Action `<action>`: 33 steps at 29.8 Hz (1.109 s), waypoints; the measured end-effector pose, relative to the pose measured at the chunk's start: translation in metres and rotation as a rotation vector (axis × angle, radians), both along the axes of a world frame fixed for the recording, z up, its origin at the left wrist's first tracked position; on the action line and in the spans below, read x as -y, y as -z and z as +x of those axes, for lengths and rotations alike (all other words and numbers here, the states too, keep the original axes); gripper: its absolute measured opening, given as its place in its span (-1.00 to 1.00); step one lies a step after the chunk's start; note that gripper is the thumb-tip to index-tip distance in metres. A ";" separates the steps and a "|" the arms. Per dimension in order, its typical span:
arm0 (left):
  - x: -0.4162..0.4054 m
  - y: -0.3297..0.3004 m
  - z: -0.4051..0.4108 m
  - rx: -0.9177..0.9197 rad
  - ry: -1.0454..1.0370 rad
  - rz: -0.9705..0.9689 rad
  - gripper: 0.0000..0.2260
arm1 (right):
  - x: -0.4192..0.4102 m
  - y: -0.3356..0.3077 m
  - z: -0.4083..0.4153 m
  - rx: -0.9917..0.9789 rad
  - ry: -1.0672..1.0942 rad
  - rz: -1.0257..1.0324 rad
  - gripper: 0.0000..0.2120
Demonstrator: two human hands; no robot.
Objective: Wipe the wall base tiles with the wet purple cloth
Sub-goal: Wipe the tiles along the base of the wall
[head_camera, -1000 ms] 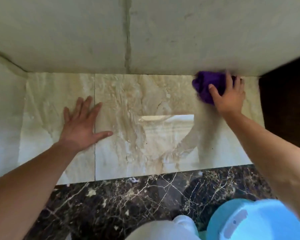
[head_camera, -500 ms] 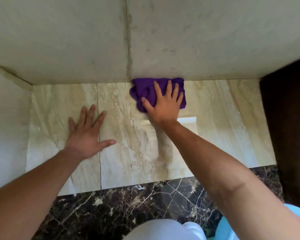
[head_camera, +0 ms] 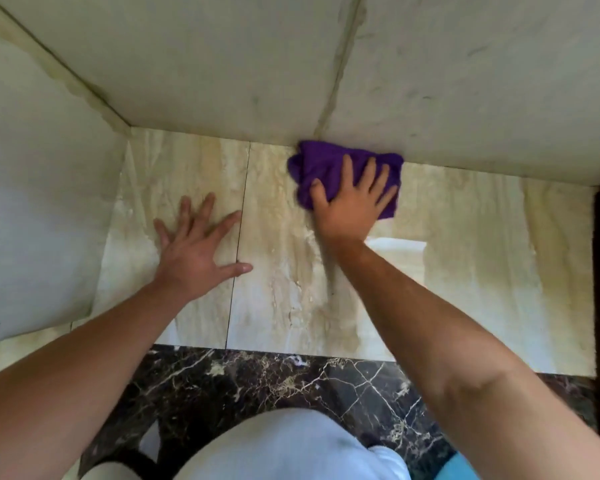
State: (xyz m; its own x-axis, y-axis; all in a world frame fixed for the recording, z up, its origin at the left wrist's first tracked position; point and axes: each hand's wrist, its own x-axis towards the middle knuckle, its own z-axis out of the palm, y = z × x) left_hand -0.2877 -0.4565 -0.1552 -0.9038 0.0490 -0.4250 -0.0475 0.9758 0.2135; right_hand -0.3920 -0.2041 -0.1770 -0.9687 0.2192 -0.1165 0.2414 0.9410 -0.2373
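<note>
Meanwhile right hand presses purple cloth flat against wall base tiles; left hand, spread and empty, braces nearby.

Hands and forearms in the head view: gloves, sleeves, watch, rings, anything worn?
Nothing worn. Left hand and right hand are bare, with no gloves, rings or watch showing. Both forearms are bare to the frame edge; no sleeves or wristbands visible.

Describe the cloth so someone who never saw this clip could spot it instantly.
Find the beige marble floor where it meets the pale wall. There, below the wall's vertical grout line, the right hand presses flat on the purple cloth. It is the only vivid colour among pale stone.
</note>
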 end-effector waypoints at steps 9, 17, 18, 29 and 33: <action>0.008 -0.025 0.049 0.011 -0.084 -0.044 -0.17 | 0.045 -0.002 0.002 0.055 -0.295 0.004 -0.29; 0.037 -0.045 0.105 0.181 -0.187 0.024 -0.03 | -0.065 -0.028 -0.002 0.288 0.024 0.035 -0.20; 0.033 -0.040 0.112 0.150 -0.198 0.016 -0.05 | -0.057 -0.029 0.001 0.254 0.040 0.032 -0.21; 0.024 -0.020 0.135 0.071 -0.168 -0.021 -0.22 | 0.149 -0.001 0.013 0.050 -0.326 0.020 -0.28; 0.035 -0.031 0.160 0.190 -0.141 -0.020 -0.19 | 0.203 -0.004 0.006 0.028 -0.536 0.007 -0.30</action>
